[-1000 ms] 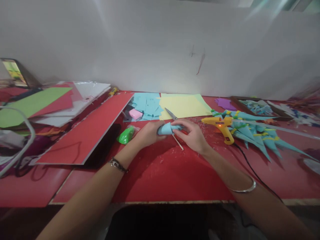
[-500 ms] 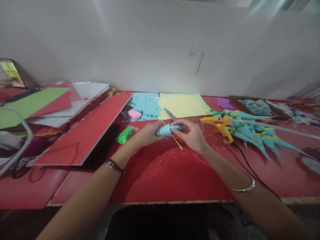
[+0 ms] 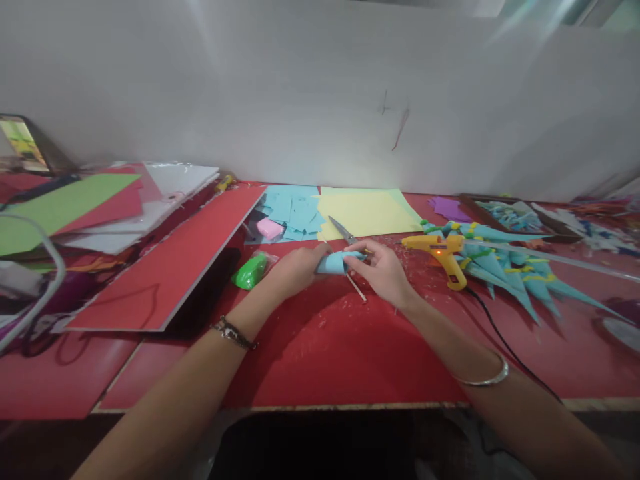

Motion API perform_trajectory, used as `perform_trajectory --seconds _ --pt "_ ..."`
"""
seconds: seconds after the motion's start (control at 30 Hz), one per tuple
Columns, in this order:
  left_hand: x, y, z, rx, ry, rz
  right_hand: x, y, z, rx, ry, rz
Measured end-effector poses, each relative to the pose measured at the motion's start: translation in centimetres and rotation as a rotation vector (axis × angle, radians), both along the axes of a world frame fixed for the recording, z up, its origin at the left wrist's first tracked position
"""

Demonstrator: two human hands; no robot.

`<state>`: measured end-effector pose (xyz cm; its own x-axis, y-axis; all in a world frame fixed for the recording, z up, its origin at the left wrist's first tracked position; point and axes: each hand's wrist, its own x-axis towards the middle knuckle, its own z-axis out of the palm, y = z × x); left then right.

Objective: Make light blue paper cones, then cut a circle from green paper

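A small rolled piece of blue paper (image 3: 331, 263) is held between both hands above the red table. My left hand (image 3: 299, 270) has its fingers closed round the roll's left end. At the right end, the thumb and fingers of my right hand (image 3: 383, 270) pinch the paper. Scissors (image 3: 343, 230) lie just behind the hands, their blades pointing back; the handles are mostly hidden by my right hand. A thin stick (image 3: 357, 288) rests on the table beneath the paper. To the right is a yellow glue gun (image 3: 440, 250) with an orange light on.
Blue paper pieces (image 3: 293, 212), a pink object (image 3: 270, 229) and yellow sheets (image 3: 373, 212) lie behind. A green packet (image 3: 250, 271) and tilted red board (image 3: 175, 267) are left. Blue paper cones (image 3: 505, 267) and purple paper (image 3: 450, 208) are right.
The blue roll has turned slightly and its right end looks less open. My left hand has shifted a little, with its fingers further over the roll.
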<state>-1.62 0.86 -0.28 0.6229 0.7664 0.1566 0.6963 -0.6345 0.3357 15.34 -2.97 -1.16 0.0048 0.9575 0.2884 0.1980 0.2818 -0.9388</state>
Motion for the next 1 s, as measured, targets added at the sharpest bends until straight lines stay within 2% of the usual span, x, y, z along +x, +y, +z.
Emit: perform_trajectory --seconds 0.17,0.37,0.63,0.83,1.0 --pt "0.2 -0.3 0.1 0.038 0.024 0.037 0.1 0.2 -0.2 0.022 0.003 -0.007" --pt "0.0 0.0 -0.3 -0.05 -0.164 -0.02 0.2 0.0 0.0 0.223 -0.194 0.002" --pt "0.2 0.2 -0.4 -0.111 -0.281 0.003 0.4 -0.5 0.6 0.43 -0.265 0.005" --pt "0.7 0.0 -0.7 -0.272 -0.545 -0.092 0.3 -0.9 0.7 0.421 -0.264 0.083" --pt "0.8 -0.1 -0.4 -0.389 -0.559 -0.075 0.3 -0.8 0.6 0.387 -0.206 0.141"
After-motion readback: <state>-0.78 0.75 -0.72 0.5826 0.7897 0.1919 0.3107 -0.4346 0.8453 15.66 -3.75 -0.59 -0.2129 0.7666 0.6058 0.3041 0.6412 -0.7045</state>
